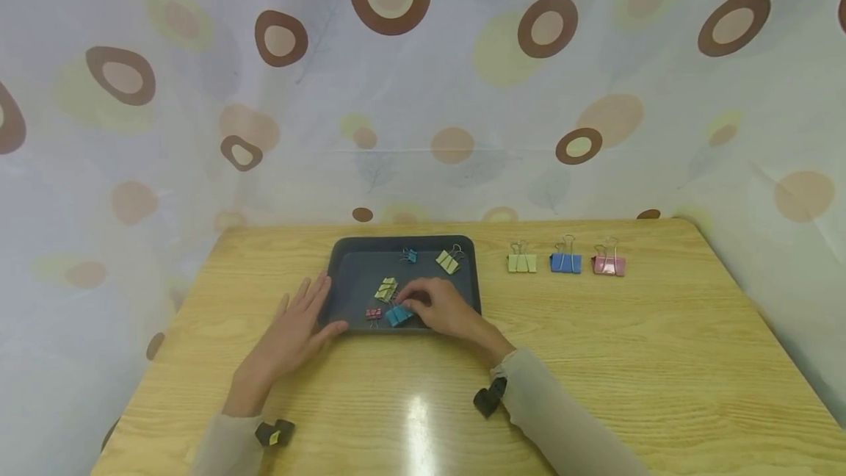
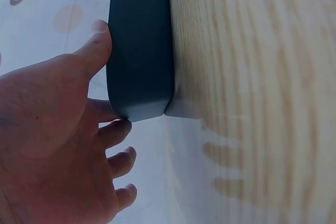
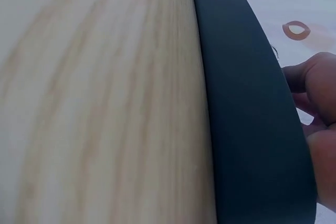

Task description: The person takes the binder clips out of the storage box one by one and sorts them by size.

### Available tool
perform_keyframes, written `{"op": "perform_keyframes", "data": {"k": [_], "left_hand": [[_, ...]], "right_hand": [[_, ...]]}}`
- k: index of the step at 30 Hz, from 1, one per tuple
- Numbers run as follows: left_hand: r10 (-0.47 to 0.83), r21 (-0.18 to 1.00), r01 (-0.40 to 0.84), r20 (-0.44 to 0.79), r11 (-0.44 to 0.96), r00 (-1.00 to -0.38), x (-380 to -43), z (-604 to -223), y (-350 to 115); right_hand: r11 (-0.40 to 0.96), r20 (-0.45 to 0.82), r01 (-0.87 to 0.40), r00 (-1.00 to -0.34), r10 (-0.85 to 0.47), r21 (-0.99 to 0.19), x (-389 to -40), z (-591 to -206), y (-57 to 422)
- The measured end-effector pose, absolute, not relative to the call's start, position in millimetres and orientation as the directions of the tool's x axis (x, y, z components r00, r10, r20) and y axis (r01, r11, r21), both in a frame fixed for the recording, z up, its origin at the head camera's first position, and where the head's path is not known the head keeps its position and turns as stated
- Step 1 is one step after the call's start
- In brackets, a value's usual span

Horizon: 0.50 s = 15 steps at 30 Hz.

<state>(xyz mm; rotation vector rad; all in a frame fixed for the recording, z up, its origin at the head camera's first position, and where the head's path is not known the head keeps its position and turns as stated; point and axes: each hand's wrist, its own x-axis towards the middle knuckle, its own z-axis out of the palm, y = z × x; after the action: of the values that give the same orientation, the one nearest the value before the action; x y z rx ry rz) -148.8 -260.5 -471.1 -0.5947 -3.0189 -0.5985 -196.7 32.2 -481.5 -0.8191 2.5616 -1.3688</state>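
Note:
A dark tray lies on the wooden table with several binder clips in it. My left hand rests against the tray's left side; its fingers are fairly straight, and the thumb lies on the near rim. Over the tray, my right hand pinches a large blue binder clip by its wire handles. Close to that clip are a yellow binder clip and a small pink binder clip. In the right wrist view the tray wall hides the fingertips and the clip.
Toward the tray's far side lie a small blue clip and another yellow clip. Right of the tray, a yellow clip, a blue clip and a pink clip stand in a row. A patterned curtain hangs behind the table.

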Motion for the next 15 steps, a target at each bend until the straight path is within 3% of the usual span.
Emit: {"op": "perform_keyframes", "data": {"k": [15], "left_hand": [[0.363, 0.38, 0.367, 0.085, 0.849, -0.928, -148, -470, -261]], "right_hand": [[0.307, 0.211, -0.383, -0.857, -0.471, -0.871, -190, -473, 57]]}}
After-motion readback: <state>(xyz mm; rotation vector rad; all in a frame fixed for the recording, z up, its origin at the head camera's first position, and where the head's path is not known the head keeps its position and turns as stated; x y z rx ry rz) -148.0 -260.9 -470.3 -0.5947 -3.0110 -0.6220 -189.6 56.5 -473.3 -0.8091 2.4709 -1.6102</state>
